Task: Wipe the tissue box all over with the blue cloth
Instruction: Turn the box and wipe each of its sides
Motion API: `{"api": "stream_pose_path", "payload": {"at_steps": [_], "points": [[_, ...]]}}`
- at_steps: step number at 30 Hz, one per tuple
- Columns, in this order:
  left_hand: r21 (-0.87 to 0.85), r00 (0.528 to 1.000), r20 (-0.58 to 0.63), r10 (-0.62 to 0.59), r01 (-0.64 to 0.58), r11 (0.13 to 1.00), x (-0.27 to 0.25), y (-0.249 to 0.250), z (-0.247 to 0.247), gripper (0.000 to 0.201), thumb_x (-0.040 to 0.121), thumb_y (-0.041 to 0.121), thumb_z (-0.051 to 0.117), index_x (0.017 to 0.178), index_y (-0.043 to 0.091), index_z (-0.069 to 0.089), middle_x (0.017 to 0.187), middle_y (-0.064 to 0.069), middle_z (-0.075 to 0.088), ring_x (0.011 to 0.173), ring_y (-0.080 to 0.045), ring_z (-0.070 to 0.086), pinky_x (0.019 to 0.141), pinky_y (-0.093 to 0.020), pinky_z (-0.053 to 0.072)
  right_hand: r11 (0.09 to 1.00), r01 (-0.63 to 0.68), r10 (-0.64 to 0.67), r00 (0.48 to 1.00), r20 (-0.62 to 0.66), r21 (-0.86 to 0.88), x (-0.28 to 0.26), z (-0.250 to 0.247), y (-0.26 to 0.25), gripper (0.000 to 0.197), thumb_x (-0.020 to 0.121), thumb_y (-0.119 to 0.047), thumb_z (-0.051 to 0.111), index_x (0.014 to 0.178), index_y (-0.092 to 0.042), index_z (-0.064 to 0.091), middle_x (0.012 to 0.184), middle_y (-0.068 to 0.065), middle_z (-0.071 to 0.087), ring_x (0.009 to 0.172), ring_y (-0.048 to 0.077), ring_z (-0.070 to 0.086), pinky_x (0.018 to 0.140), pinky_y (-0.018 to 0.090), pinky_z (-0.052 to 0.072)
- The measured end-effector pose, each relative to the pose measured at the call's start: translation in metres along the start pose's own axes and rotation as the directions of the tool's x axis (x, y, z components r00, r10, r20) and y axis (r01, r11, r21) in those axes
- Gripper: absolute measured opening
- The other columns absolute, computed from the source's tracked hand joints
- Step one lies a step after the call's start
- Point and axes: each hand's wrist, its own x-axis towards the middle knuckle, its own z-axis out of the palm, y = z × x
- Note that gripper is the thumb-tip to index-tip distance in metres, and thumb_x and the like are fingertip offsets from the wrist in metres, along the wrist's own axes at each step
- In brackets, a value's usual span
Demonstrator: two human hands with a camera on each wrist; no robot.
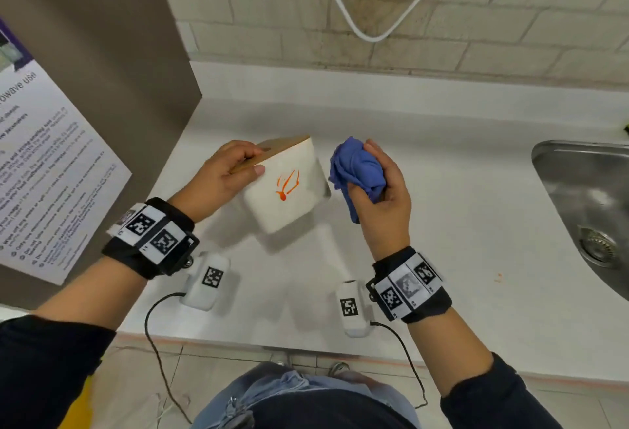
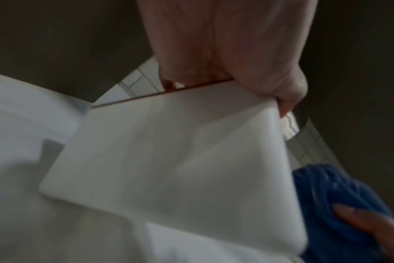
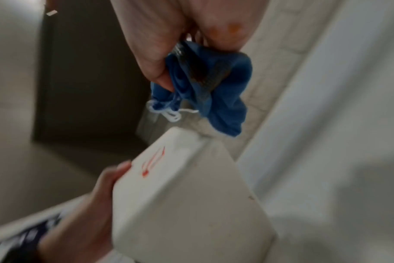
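Note:
The white tissue box (image 1: 289, 190) with a wooden lid and orange scribbles on its near side is lifted and tilted above the counter. My left hand (image 1: 224, 176) grips its lid edge, thumb on the white side. In the left wrist view the box (image 2: 169, 160) fills the middle, with the thumb (image 2: 288, 96) hooked over its corner. My right hand (image 1: 381, 190) holds the bunched blue cloth (image 1: 357, 169) just right of the box, not touching it. From the right wrist, the cloth (image 3: 214, 89) hangs above the box's (image 3: 187, 195) upper corner.
A white counter (image 1: 442, 224) runs beneath, with a steel sink (image 1: 585, 210) at the right. A grey panel carrying a printed notice (image 1: 51, 173) stands at the left. A white cable (image 1: 371, 20) loops on the tiled wall behind.

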Motion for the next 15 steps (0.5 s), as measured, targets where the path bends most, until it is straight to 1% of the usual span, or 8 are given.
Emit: {"api": "stream_pose_path", "payload": {"at_steps": [3,5,7,9,11,13,14,15], "points": [[-0.089,0.996,0.080,-0.037,0.044,0.995,0.005,0.001,-0.013,0.032,0.069,0.053,0.045,0.093,0.036,0.057,0.102,0.011,0.053,0.088,0.014,0.051,0.076,0.000,0.036,0.972,0.195,-0.184,0.978,0.095,-0.130,0.010,0.034,0.002,0.056,0.078,0.002,0.058,0.126,-0.024,0.048,0.131,-0.001,0.049,0.124,0.019,0.046,0.106,0.035,0.037],[-0.143,0.993,0.110,-0.050,0.065,0.988,0.009,0.000,-0.018,0.028,0.071,0.050,0.046,0.091,0.035,0.058,0.099,0.010,0.055,0.082,0.013,0.054,0.072,-0.001,0.039,0.988,0.140,-0.126,0.976,0.176,-0.069,0.013,0.056,0.006,0.052,0.081,-0.008,0.052,0.130,-0.024,0.044,0.141,0.004,0.043,0.131,0.020,0.040,0.111,0.047,0.031],[-0.195,0.991,0.106,-0.081,0.101,0.976,0.017,-0.004,-0.023,0.022,0.075,0.042,0.048,0.091,0.031,0.059,0.096,0.007,0.058,0.076,0.013,0.056,0.069,-0.003,0.040,0.996,0.068,-0.052,0.973,0.227,-0.065,0.014,0.073,0.010,0.052,0.085,-0.015,0.049,0.133,-0.032,0.038,0.147,0.002,0.037,0.137,0.019,0.032,0.113,0.053,0.023],[-0.257,0.986,0.111,-0.125,0.150,0.955,0.025,-0.009,-0.031,0.027,0.075,0.042,0.050,0.093,0.027,0.063,0.095,0.005,0.063,0.076,0.009,0.059,0.074,-0.009,0.042,0.962,0.176,-0.121,0.960,0.252,-0.207,0.020,0.082,0.009,0.053,0.085,-0.010,0.048,0.134,-0.027,0.038,0.150,0.002,0.034,0.141,0.017,0.022,0.119,0.044,0.008],[-0.292,0.978,0.147,-0.151,0.189,0.938,0.033,-0.011,-0.038,0.035,0.075,0.045,0.051,0.098,0.023,0.066,0.094,0.007,0.069,0.084,-0.001,0.061,0.082,-0.018,0.044,0.876,0.335,-0.210,0.913,0.351,-0.348,0.029,0.091,0.002,0.053,0.081,-0.006,0.048,0.132,-0.017,0.043,0.150,0.005,0.034,0.142,0.017,0.016,0.118,0.034,0.000],[-0.302,0.974,0.168,-0.151,0.197,0.933,0.041,-0.012,-0.045,0.024,0.088,0.034,0.045,0.094,0.024,0.066,0.082,0.018,0.073,0.079,0.005,0.062,0.076,-0.009,0.044,0.799,0.438,-0.237,0.859,0.453,-0.412,0.035,0.099,-0.007,0.053,0.078,-0.008,0.049,0.131,-0.012,0.046,0.148,0.008,0.036,0.141,0.021,0.020,0.117,0.033,0.001],[-0.306,0.974,0.171,-0.151,0.199,0.931,0.045,-0.012,-0.049,0.024,0.092,0.028,0.041,0.091,0.024,0.065,0.075,0.023,0.072,0.074,0.009,0.061,0.070,-0.005,0.042,0.780,0.461,-0.233,0.841,0.488,-0.423,0.037,0.104,-0.010,0.053,0.078,-0.009,0.048,0.131,-0.011,0.046,0.148,0.008,0.037,0.141,0.021,0.022,0.117,0.031,0.002],[-0.321,0.972,0.169,-0.162,0.210,0.924,0.049,-0.011,-0.052,0.023,0.092,0.027,0.041,0.090,0.024,0.064,0.072,0.024,0.072,0.073,0.010,0.061,0.068,-0.004,0.042,0.772,0.477,-0.228,0.824,0.518,-0.420,0.038,0.108,-0.012,0.053,0.078,-0.009,0.047,0.131,-0.011,0.046,0.147,0.009,0.038,0.140,0.020,0.024,0.116,0.027,0.002]]}}
